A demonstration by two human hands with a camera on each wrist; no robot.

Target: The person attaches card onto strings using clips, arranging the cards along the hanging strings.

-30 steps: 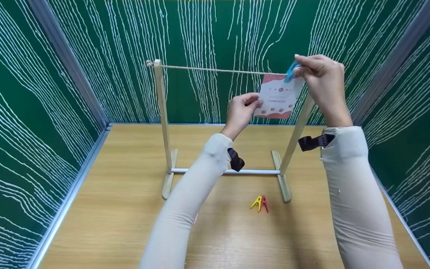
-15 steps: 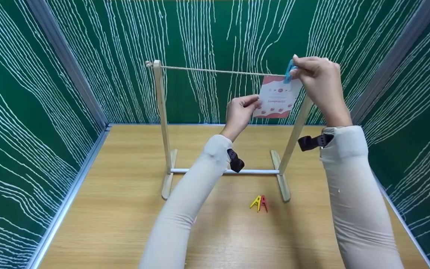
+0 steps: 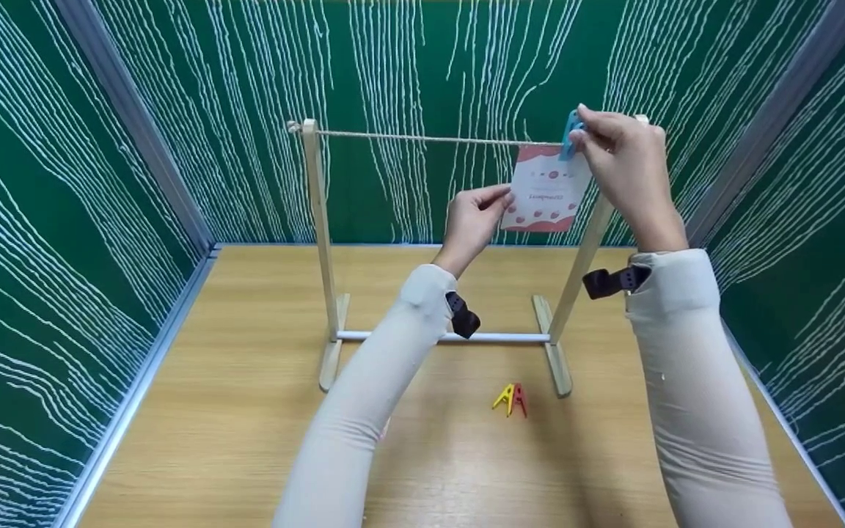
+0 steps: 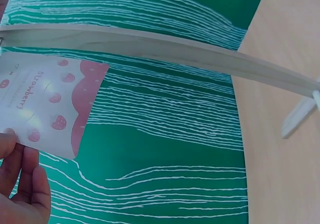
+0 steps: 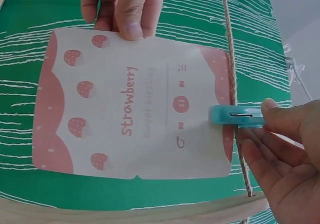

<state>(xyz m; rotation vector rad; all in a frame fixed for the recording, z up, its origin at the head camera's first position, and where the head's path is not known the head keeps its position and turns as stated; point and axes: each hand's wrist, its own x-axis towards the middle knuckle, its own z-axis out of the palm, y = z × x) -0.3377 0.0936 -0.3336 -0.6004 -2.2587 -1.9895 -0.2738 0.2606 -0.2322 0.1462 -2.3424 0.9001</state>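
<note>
A pink and white card (image 3: pixel 544 192) printed with strawberries and the word "Strawberry" hangs upside down at the twine (image 3: pixel 422 138). My left hand (image 3: pixel 474 224) pinches its left edge between thumb and fingers. At the card's top edge, a blue clothespin (image 5: pixel 235 115) sits across the twine and the card. The thumb and fingers of my right hand (image 3: pixel 631 165) hold the clothespin's outer end. In the right wrist view the clothespin's tip overlaps the card's edge.
The twine runs between two wooden posts (image 3: pixel 320 227) joined low down by a white rod (image 3: pixel 496 337). A yellow clothespin (image 3: pixel 503 398) and a red clothespin (image 3: pixel 518 400) lie on the wooden table (image 3: pixel 232 411). Green walls (image 3: pixel 261 66) with white lines surround it.
The right hand has shifted slightly left, and the blue clothespin it holds now stands more upright. The left hand keeps its pinch on the card almost unmoved.
</note>
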